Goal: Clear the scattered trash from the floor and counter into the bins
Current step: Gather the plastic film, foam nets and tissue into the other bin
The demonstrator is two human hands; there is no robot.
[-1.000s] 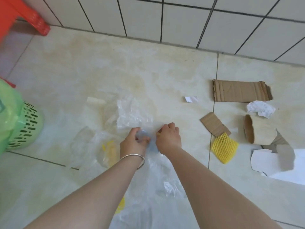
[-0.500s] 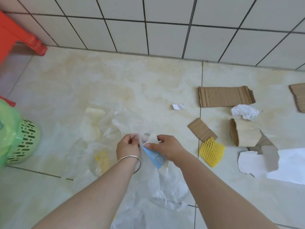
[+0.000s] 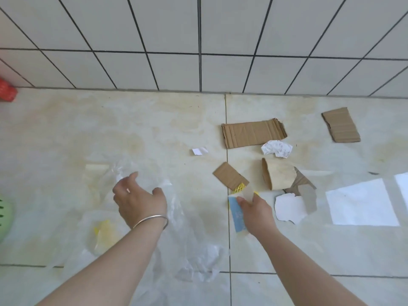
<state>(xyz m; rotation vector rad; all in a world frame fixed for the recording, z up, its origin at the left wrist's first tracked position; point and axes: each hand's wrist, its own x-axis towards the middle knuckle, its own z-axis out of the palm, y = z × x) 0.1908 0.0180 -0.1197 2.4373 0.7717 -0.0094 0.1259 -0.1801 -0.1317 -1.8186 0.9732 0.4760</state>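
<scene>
My right hand (image 3: 256, 212) pinches a blue and white paper wrapper (image 3: 237, 214) just above the floor, beside a yellow foam net (image 3: 239, 187) that it mostly hides. My left hand (image 3: 139, 200) hovers with relaxed, spread fingers over clear plastic bags (image 3: 176, 239) lying flat on the tiles, and holds nothing. To the right lie cardboard pieces (image 3: 254, 133), a small cardboard scrap (image 3: 229, 175), a rolled brown paper tube (image 3: 278, 176), a crumpled white paper (image 3: 277, 147) and torn white sheets (image 3: 289, 208). A green bin (image 3: 4, 217) shows at the left edge.
A tiled wall (image 3: 198, 40) rises behind the floor. Another cardboard piece (image 3: 341, 124) lies far right, and a small white slip (image 3: 199, 150) mid-floor. A red stool leg (image 3: 7, 91) sits at the far left. A large white sheet (image 3: 362, 204) lies right.
My hands have parted: the right carried the blue wrapper rightward toward the yellow net, and the left let go and opened over the plastic. The view tilted up toward the wall.
</scene>
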